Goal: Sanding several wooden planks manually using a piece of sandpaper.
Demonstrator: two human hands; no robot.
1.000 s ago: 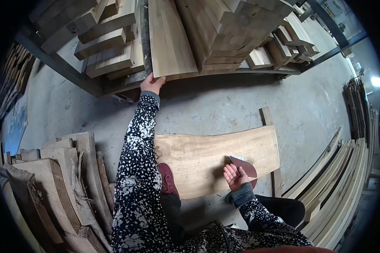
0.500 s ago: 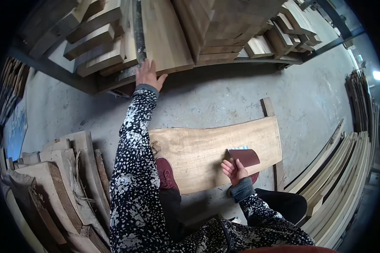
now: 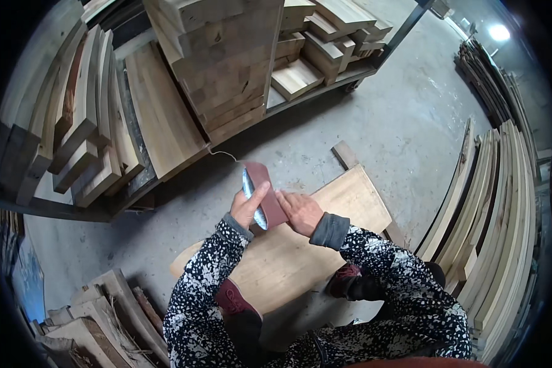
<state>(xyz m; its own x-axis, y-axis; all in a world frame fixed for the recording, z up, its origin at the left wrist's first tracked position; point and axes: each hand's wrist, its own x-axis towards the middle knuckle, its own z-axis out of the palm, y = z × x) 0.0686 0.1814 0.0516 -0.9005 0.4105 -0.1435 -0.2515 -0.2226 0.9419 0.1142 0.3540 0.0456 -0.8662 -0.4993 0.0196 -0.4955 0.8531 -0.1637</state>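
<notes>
The left hand has left the rack and now grips the red sheet; the right hand touches its side, whether gripping one cannot tell. So both hands handle it, above the far edge of the board. Timber surrounds the concrete floor.

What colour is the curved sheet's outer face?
The curved sheet is maroon on its outer face, clearest in the head view.

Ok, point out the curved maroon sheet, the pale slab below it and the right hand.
Maroon sheet [image 3: 275,210]: head view, on its maroon outer face.
Pale slab [image 3: 291,257]: head view, middle of its top face.
Right hand [image 3: 303,212]: head view, back of the hand.
</notes>
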